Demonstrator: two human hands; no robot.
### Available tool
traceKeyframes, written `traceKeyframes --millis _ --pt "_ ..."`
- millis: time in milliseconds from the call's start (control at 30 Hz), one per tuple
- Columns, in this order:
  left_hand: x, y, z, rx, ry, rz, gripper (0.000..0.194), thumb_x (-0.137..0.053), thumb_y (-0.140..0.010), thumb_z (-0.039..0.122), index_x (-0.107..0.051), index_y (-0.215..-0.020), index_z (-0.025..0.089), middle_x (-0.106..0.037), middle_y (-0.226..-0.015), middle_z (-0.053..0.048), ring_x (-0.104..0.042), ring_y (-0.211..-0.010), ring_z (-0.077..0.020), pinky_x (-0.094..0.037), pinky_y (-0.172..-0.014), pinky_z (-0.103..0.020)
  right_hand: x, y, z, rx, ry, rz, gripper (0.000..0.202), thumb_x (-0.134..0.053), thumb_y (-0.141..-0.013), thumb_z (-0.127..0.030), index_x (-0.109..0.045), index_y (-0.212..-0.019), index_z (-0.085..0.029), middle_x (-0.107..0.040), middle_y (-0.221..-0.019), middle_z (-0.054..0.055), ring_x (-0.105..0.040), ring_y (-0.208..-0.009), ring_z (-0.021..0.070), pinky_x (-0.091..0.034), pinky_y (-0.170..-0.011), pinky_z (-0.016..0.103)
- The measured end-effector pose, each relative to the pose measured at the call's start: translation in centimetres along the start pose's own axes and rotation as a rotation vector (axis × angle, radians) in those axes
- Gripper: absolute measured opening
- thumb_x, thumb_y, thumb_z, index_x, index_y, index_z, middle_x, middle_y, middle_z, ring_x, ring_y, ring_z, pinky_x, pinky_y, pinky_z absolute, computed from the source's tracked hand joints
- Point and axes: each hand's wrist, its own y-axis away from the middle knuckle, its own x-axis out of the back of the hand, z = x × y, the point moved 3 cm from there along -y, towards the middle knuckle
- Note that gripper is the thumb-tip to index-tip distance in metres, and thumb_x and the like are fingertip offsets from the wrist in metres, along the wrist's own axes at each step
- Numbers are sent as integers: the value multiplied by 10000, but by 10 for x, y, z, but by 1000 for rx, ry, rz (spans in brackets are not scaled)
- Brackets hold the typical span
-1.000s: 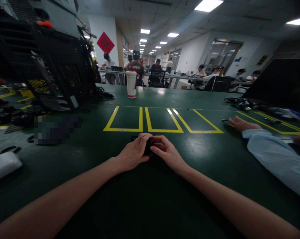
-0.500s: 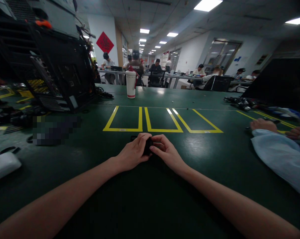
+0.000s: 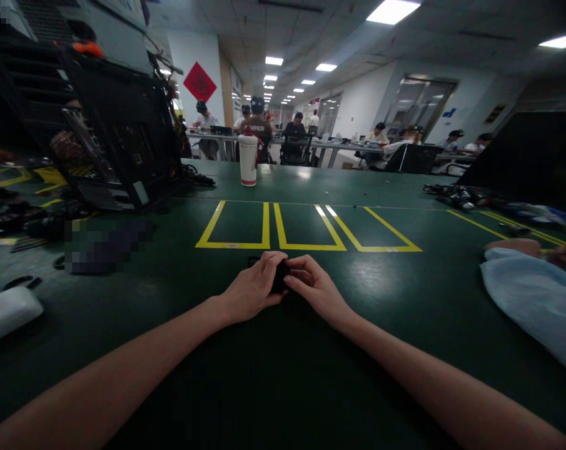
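A small black object (image 3: 279, 279) lies between my hands, low over the green table (image 3: 283, 375); its kind cannot be made out. My left hand (image 3: 252, 284) is closed around it from the left, with the fingers bent over its top and the thumb below. A dark corner sticks out beyond the left knuckles. From the right, my right hand (image 3: 314, 282) touches the same object with thumb and fingertips in a loose pinch. Most of the object is hidden by the fingers.
Yellow tape outlines (image 3: 311, 247) lie just beyond my hands. Behind them stands a white cup (image 3: 248, 161). An opened black computer case (image 3: 123, 125) fills the left, near a white object (image 3: 10, 312). At right rests a co-worker's pale blue sleeve (image 3: 531, 294), near cables (image 3: 456, 195).
My hands hold nearly the same pose on the black object. The co-worker's sleeve and hand at the right have drawn slightly rightward, and the view has shifted a little.
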Motion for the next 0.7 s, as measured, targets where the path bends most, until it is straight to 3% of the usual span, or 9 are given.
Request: traceKeyframes --millis 200,367,600,700 --pt "1 1 -1 2 15 1 650 -571 -721 214 -156 -1220 252 -336 -1203 -71 -457 -1048 -244 -456 -809 -430 2 -1 2 -22 -10 -12 275 -546 -740 -199 -468 -1003 -223 -499 -1051 32 -508 -1006 168 -429 -860 339" --pt "2 1 0 -5 19 2 656 -571 -720 208 -152 -1223 245 -336 -1198 -74 -460 -1043 -242 -456 -806 -421 1 0 3 19 -33 -51 252 -558 -727 -190 -467 -958 -231 -517 -967 14 -524 -964 164 -444 -828 342" --pt "2 2 0 -5 10 9 636 -562 -736 219 -158 -1227 223 -337 -1200 -79 -461 -1035 -229 -464 -805 -401 1 -2 1 30 -12 14 143 -552 -739 -248 -498 -869 -220 -526 -914 5 -535 -911 155 -463 -773 323" --pt "1 2 -1 -1 0 3 650 -569 -729 221 -157 -1231 224 -335 -1207 -80 -457 -1044 -236 -465 -803 -408 3 -4 3 -23 -7 67 225 -584 -713 -236 -481 -912 -215 -519 -958 16 -536 -927 157 -461 -791 324"
